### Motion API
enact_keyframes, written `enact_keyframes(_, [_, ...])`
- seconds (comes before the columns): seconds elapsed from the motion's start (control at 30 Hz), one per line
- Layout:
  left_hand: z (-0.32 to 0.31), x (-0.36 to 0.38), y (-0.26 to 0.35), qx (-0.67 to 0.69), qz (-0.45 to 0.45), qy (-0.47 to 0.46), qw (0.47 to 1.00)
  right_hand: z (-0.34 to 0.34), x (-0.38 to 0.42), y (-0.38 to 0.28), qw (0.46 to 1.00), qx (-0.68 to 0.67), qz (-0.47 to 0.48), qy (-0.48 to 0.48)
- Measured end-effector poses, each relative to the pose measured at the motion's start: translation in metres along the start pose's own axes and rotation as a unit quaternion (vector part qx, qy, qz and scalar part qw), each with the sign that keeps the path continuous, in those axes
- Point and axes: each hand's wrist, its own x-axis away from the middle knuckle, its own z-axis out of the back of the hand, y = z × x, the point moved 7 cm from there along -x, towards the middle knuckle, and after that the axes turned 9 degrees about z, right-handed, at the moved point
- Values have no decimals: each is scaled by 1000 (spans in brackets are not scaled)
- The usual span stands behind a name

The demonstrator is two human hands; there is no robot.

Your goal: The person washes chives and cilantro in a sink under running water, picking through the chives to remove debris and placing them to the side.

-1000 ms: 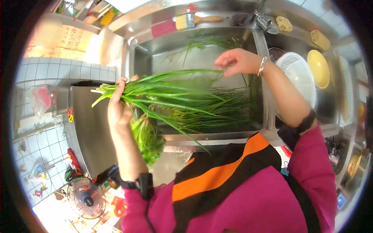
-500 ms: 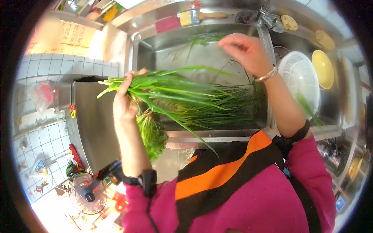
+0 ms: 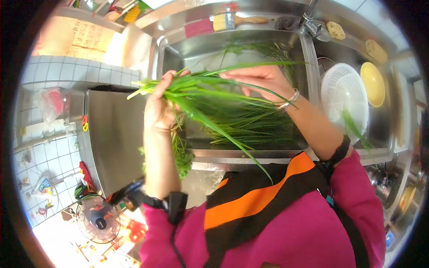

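My left hand (image 3: 160, 109) is closed round a bunch of scallions (image 3: 196, 85), near their pale root ends, over the left side of the steel sink (image 3: 241, 155). The long green leaves fan out to the right, and one hangs down past the sink's front edge. Among the upper leaves, my right hand (image 3: 266, 82) has its fingers pinched on a scallion leaf. More long green stalks (image 3: 254, 125) lie in the sink below both hands. Behind my left wrist, partly hidden, hangs a leafy green bunch (image 3: 182, 163).
Loose green scraps (image 3: 259, 47) lie at the sink's back. To the right are a white colander (image 3: 342, 85) and a yellow bowl (image 3: 372, 85). A brush (image 3: 223, 21), a faucet (image 3: 310, 24) and a sponge (image 3: 335, 31) line the back ledge. A fan (image 3: 98, 219) stands lower left.
My right hand has come down and left from above the sink to the scallion leaves and closed on one. My left hand has shifted slightly right with the bunch.
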Motion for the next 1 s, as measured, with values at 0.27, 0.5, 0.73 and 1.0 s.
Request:
enact_keyframes(0.27, [-13,4,-4,-11,19,-68,997,-43,-15,-12,991,-38,-100,-83])
enact_keyframes(0.5, [-2,3,-5,-24,-4,-17,1000,-42,-12,-5,996,77,0,-37])
enact_keyframes(0.73, [11,-7,-1,-22,1,41,999,-32,7,-61,875,337,347,-5])
enact_keyframes(1.0, [76,16,46,24,-51,64,996,64,23,-12,985,153,-30,73])
